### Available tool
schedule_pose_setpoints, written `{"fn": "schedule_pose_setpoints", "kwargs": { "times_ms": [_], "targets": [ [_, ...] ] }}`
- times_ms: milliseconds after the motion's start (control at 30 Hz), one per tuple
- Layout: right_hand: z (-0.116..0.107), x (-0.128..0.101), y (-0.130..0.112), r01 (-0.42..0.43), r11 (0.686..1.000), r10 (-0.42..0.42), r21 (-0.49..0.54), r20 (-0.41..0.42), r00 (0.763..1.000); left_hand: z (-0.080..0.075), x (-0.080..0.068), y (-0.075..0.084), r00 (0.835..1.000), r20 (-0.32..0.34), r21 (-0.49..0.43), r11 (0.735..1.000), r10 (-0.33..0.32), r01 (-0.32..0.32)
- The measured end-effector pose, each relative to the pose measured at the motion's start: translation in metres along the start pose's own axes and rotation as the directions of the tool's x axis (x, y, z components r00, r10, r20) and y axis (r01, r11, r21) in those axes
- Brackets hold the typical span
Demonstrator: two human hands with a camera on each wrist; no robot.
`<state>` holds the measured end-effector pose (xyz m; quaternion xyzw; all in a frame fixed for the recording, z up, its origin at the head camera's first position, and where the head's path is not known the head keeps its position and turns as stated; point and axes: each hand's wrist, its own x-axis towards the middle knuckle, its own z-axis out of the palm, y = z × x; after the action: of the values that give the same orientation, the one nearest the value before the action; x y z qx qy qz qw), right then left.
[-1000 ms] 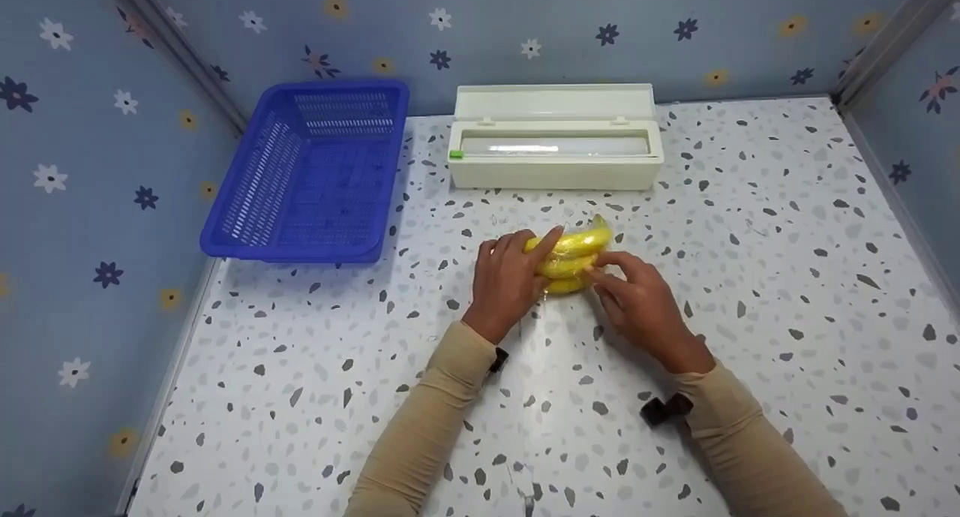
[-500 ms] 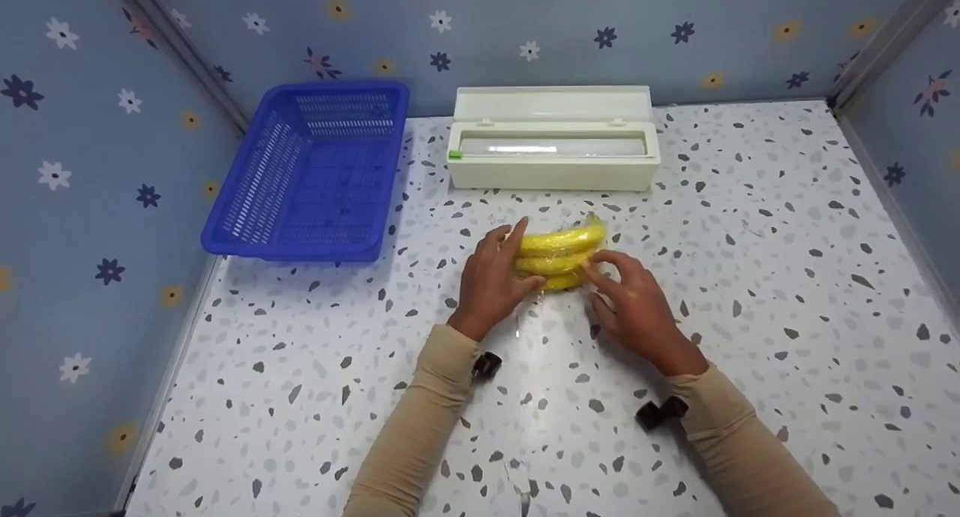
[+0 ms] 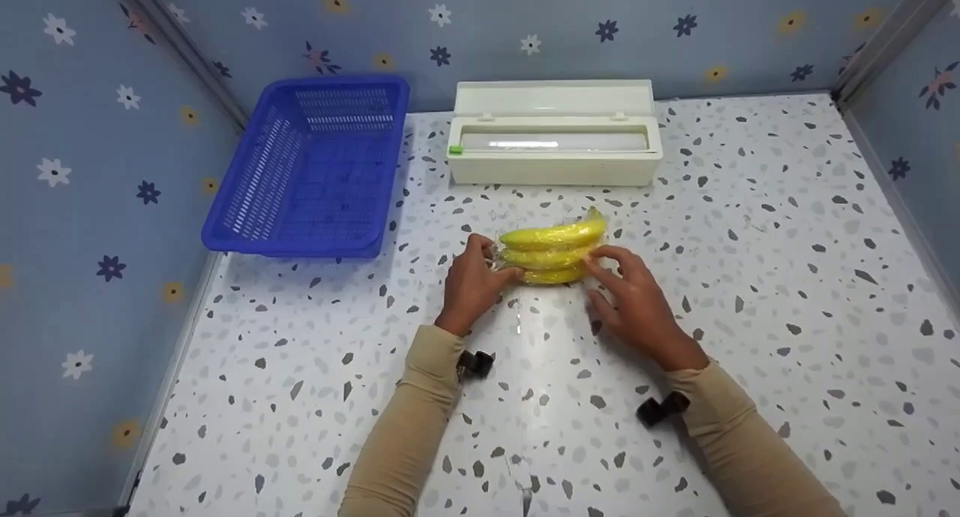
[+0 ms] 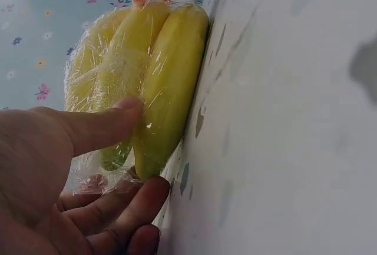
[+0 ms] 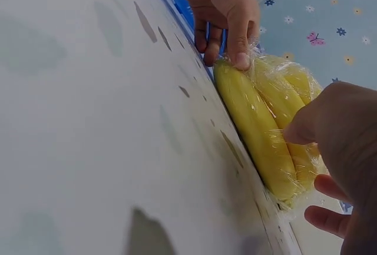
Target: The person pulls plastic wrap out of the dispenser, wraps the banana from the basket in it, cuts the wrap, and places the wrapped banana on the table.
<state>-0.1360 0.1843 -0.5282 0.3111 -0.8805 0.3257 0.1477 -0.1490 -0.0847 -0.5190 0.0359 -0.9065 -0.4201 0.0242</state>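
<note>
Speckled white terrazzo-look tabletop [image 3: 750, 277] fills the near field, dark chips all over, beige sleeves coming in from the bottom edge with a black camera mount at each wrist. Blue wallpaper with small flowers closes the table in on the left, back and right.

Mid-table: bunch of bananas [image 3: 551, 252] wrapped in clear film, lying flat on the tabletop. Long axis runs roughly left-right, slightly rising toward the right; the stem tip points to the right and away, the blunt ends to the left. Three fruits stacked side by side, near to far.

Left hand [image 3: 472, 284] grips the left end, thumb pressed on the film over the fruit, fingers curled under the gathered wrap at that end; left wrist view shows the crumpled film bunched between thumb and fingers. Right hand [image 3: 634, 299] touches the right end, fingers bent against the wrapped fruit, thumb close to it; whether it actually pinches the film cannot be told.

Farther back: cream wrap dispenser box [image 3: 555, 153], lid open, standing parallel to the back wall. Left of it, blue plastic basket [image 3: 315, 172] near the left wall, well apart from the bananas.
</note>
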Motion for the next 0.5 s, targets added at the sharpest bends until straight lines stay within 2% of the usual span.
{"fn": "schedule_pose_setpoints", "kwargs": {
  "times_ms": [100,200,367,500],
  "targets": [
    [0.0021,0.0002,-0.0001,0.012,1.0,-0.012,0.008,0.0,1.0,0.0011,0.0009,-0.0011,0.999,-0.033,-0.043,0.999,-0.026,0.024],
    [0.004,0.0001,-0.0013,0.008,1.0,-0.008,0.004,0.017,1.0,0.002,0.0024,-0.0024,0.996,-0.086,-0.07,0.997,-0.028,0.022],
    [0.0044,0.0001,-0.0041,-0.007,1.0,0.009,-0.028,0.065,0.998,0.0025,0.0043,-0.0041,0.986,-0.157,-0.035,0.997,0.059,-0.066],
    [0.0033,0.0006,-0.0058,-0.009,0.999,0.013,-0.052,0.094,0.995,0.0026,0.0042,-0.0042,0.966,-0.208,0.048,0.988,0.156,-0.149]
  ]
}}
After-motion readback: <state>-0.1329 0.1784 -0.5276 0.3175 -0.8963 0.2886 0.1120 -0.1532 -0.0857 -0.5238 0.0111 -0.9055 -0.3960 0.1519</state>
